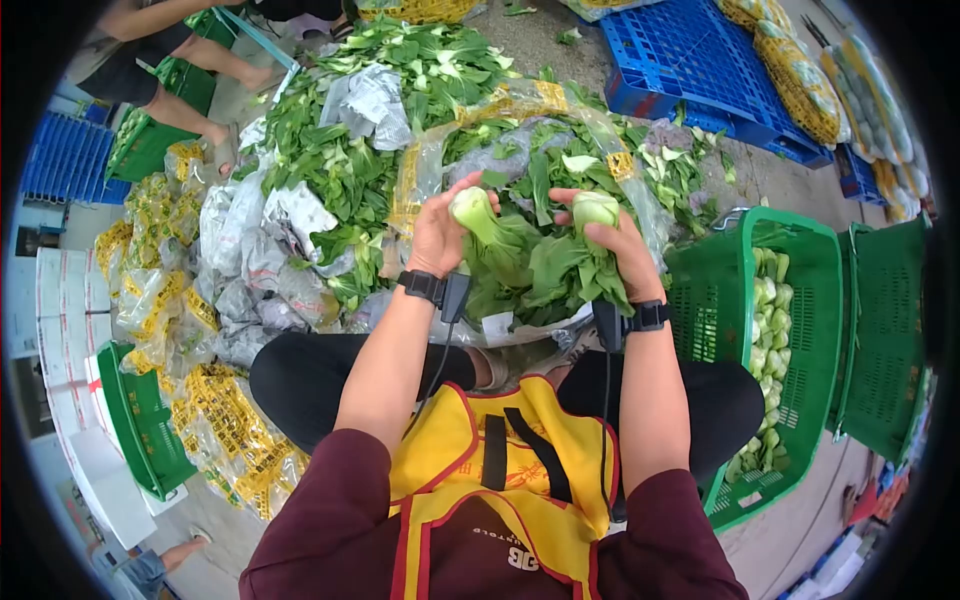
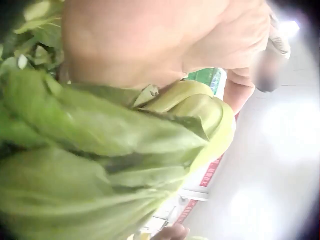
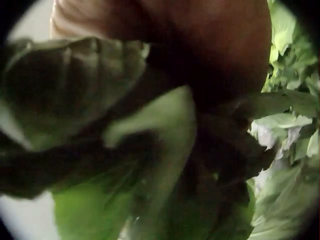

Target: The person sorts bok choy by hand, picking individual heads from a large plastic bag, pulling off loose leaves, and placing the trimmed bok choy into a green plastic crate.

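Note:
My left hand [image 1: 438, 235] holds a head of bok choy [image 1: 486, 225] with its pale base up and its leaves hanging down. In the left wrist view the same bok choy's leaves [image 2: 100, 150] fill the lower left, below the palm. A second bok choy [image 1: 596, 208] is gripped by my right hand [image 1: 628, 252], thumb across the stalks near its pale base. Dark, blurred leaves [image 3: 165, 130] cover much of the right wrist view under that hand. Both heads are raised over the clear plastic bag [image 1: 410, 190] with yellow print, above loose leaves.
On the right stands a green crate [image 1: 790, 225] with rows of bok choy [image 1: 770, 330]. Loose leaves [image 1: 440, 60] are heaped ahead. Crumpled plastic bags [image 1: 270, 270] lie to the left. A blue pallet [image 1: 690, 60] is at the back right, and another person's legs [image 1: 185, 100] are at upper left.

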A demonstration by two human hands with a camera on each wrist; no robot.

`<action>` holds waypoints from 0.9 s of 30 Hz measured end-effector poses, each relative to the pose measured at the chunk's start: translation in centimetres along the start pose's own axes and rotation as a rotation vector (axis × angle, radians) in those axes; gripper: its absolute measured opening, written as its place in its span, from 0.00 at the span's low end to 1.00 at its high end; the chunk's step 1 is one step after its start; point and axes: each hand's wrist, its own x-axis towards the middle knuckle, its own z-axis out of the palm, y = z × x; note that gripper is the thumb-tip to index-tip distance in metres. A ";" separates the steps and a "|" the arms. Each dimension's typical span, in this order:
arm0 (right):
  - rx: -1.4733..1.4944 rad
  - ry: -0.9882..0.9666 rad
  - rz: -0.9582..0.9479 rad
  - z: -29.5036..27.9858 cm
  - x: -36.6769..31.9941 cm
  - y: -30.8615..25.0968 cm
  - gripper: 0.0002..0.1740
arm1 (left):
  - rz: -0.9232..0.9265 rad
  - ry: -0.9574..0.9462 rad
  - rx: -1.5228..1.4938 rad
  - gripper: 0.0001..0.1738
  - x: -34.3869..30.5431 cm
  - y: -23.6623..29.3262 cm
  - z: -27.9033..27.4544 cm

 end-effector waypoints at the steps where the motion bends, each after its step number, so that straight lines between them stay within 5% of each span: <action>1: 0.164 -0.093 -0.049 0.4 -0.2 -0.9 0.34 | 0.003 -0.009 0.006 0.39 0.1 0.7 0.8; 3: 0.129 -0.142 -0.100 0.4 -0.3 -1.8 0.41 | 0.023 -0.239 -0.125 0.37 0.4 1.5 2.8; 5: 0.006 -0.156 -0.116 1.7 -1.0 -2.6 0.45 | 0.014 -0.274 -0.167 0.34 0.7 1.1 5.0; 7: -0.246 -0.124 -0.208 3.0 -0.6 -1.1 0.48 | 0.058 -0.205 -0.268 0.27 1.2 -0.2 6.9; 8: -0.378 -0.091 -0.267 3.9 -0.5 -0.4 0.50 | 0.029 0.031 -0.210 0.26 0.5 -0.1 9.6; 10: -0.512 -0.051 -0.329 4.8 -1.2 -0.5 0.52 | 0.039 0.088 -0.163 0.29 1.0 -0.6 11.0; 15: -0.123 -0.145 -0.174 4.0 -2.2 -1.9 0.56 | -0.042 0.061 -0.025 0.30 1.0 -0.4 11.9; 19: 0.280 -0.142 -0.178 2.9 -2.9 -2.8 0.50 | 0.170 0.188 0.446 0.25 2.5 -1.6 14.1; 23: 0.401 -0.138 -0.124 1.2 -3.9 -5.3 0.45 | 0.426 0.057 0.618 0.25 4.0 -1.9 16.6; 27: 0.446 -0.204 -0.078 -4.5 -8.3 -11.3 0.39 | 0.304 -0.156 0.602 0.30 2.8 -3.8 23.4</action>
